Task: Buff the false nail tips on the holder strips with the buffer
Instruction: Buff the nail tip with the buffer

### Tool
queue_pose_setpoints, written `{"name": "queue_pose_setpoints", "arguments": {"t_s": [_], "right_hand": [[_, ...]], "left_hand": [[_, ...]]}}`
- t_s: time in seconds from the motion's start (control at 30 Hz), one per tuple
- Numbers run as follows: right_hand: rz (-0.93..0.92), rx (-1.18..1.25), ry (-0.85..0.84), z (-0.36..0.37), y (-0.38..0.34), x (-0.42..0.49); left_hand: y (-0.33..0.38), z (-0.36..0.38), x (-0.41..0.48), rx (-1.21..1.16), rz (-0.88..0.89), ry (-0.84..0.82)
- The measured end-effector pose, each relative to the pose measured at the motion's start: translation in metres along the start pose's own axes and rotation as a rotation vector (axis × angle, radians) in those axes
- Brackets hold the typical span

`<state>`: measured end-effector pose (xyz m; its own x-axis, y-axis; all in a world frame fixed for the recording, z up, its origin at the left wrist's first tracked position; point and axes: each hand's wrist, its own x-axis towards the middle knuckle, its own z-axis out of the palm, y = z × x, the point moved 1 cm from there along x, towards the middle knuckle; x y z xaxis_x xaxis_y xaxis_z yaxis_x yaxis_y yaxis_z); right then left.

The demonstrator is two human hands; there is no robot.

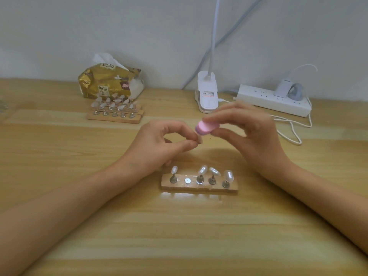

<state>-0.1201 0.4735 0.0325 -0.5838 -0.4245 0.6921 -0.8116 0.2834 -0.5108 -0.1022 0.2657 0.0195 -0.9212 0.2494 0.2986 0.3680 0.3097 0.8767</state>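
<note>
surface: pale wood-grain surface [179,236], carries everything
tissue pack: gold crinkled plastic tissue pack [107,80], 11 o'clock by the wall
power strip: white plastic power strip [272,100], 1 o'clock
right hand: right hand [249,132] pinches the buffer between thumb and fingertips, raised off the surface
left hand: left hand [159,148], thumb and forefinger pinching one tip, other fingers curled under
far strips: stacked wooden holder strips with pale nail tips [116,114], 10 o'clock, well apart from the hands
near strip: wooden holder strip [199,185], 6 o'clock of the hands, four pearly tips on metal pegs
buffer: pink rounded foam buffer block [206,127], its end just above the held tip
held tip: small pale false nail tip [199,139], mostly hidden by fingers
empty spot: bare round metal disc [187,180] on near strip, second from 9 o'clock end
technique: likely best with short light strokes along the tip, a firm left pinch, rotating to reach the edges, then reseating it on the bare disc
</note>
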Motion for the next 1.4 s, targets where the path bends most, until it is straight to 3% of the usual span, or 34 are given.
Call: {"name": "queue_pose_setpoints", "arguments": {"t_s": [0.13,0.27,0.4,0.53,0.7,0.8,0.93,1.07,1.2,1.33,1.4], "right_hand": [[-0.133,-0.072,-0.109,0.008,-0.007,-0.003],[0.004,0.006,-0.001,0.000,-0.001,0.001],[-0.161,-0.087,-0.131,0.010,-0.010,-0.002],[-0.004,-0.004,-0.013,0.001,-0.003,0.003],[-0.157,-0.078,-0.105,0.009,-0.010,0.000],[-0.033,-0.024,-0.014,0.001,-0.003,0.003],[-0.151,-0.059,-0.128,0.012,-0.010,-0.003],[0.017,0.061,-0.019,0.002,-0.002,0.002],[-0.082,-0.012,-0.117,0.011,-0.008,-0.001],[0.036,0.045,-0.026,0.003,-0.002,0.002],[-0.020,-0.008,-0.071,0.008,-0.007,0.000]], "left_hand": [[0.001,-0.001,-0.001,-0.007,0.000,-0.011],[0.001,0.000,0.000,-0.012,-0.014,0.006],[0.002,0.000,-0.001,-0.004,-0.015,-0.020],[0.001,0.000,0.000,-0.003,-0.025,0.004],[0.001,0.000,-0.001,0.000,-0.037,0.003],[0.001,0.001,0.001,-0.012,-0.038,0.017],[0.000,0.000,0.000,0.008,-0.062,0.004],[0.002,0.002,0.000,-0.006,-0.042,0.005],[0.000,0.000,0.000,0.018,-0.054,0.012],[0.000,0.001,0.001,0.006,-0.050,0.015],[-0.001,0.000,0.001,0.009,-0.061,0.015]]}}
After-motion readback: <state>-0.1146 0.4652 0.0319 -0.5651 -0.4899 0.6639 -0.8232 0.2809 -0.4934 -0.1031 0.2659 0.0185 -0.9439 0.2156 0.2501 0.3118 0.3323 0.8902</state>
